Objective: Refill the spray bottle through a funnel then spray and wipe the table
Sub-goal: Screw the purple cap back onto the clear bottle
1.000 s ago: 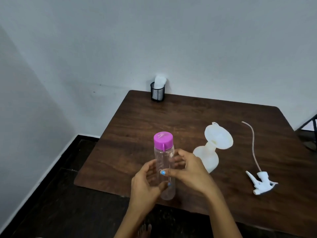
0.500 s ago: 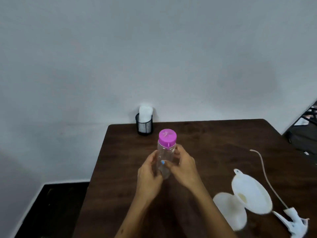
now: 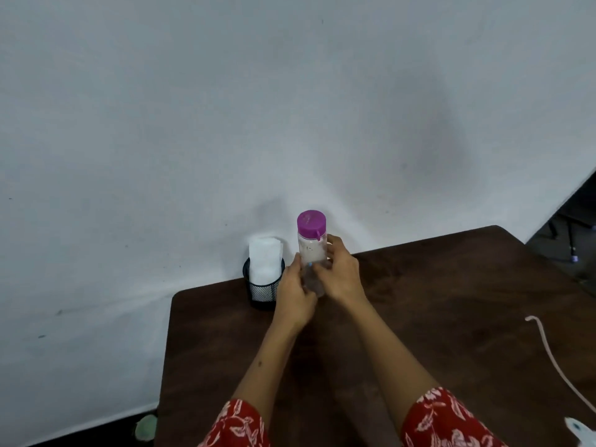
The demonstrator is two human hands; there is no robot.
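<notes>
Fingers of the right hand wrapped around the right side of a clear bottle, thumb across its front; fingers of the left hand curled against its lower left side. Both hands grasping the bottle, held upright near the centre of the frame, above the far edge of the dark wooden table. Purple cap screwed on top, a small tab at its front rim; bottom of the bottle hidden between the hands, so contact with the table cannot be told. Just left of the bottle, at the table's far left corner: a black mesh cup with folded white paper towels standing in it. Forearms reaching up from the lower edge, red floral sleeves at the elbows. At the right edge, a thin pale tube curving down across the tabletop to a white sprayer head, only partly visible in the lower right corner. Plain white wall filling the upper frame.
</notes>
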